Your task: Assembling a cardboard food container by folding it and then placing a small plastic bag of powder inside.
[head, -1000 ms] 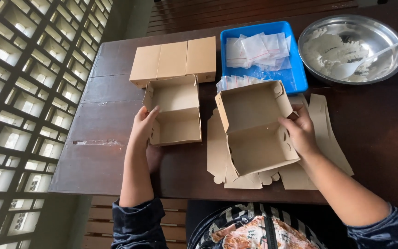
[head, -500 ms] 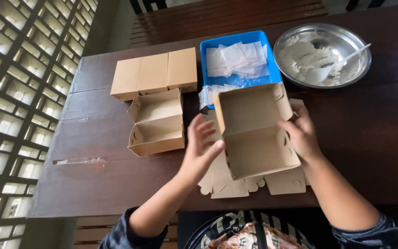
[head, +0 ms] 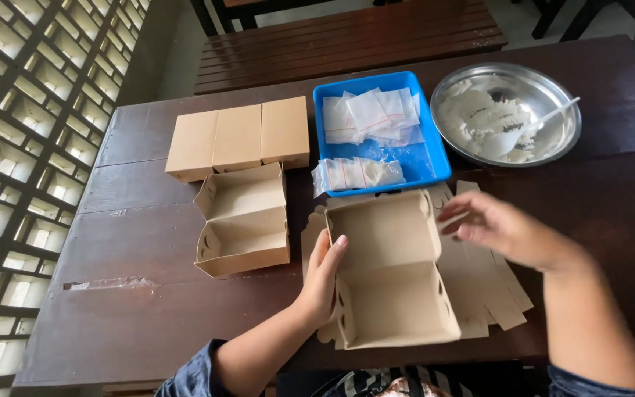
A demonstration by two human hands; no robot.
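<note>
An open brown cardboard box (head: 395, 294) with its lid raised stands on a stack of flat box blanks (head: 490, 287) at the table's near edge. My left hand (head: 323, 276) grips the box's left wall, fingers on the rim. To the right of the lid, my right hand (head: 505, 231) hovers with fingers spread, its fingertips by the lid's right edge and nothing in it. A second open box (head: 244, 220) sits to the left, apart from both hands.
Three shut boxes (head: 237, 136) stand in a row at the back left. A blue tray (head: 439, 162) holds small plastic packets (head: 372, 117). A metal bowl (head: 545, 95) holds white food and a spoon (head: 531, 125). A wooden bench (head: 347, 37) lies beyond the dark table (head: 148, 309).
My left hand left the second box and took the front box's left wall. The front box came down flat onto the blanks. My right hand let go of it.
</note>
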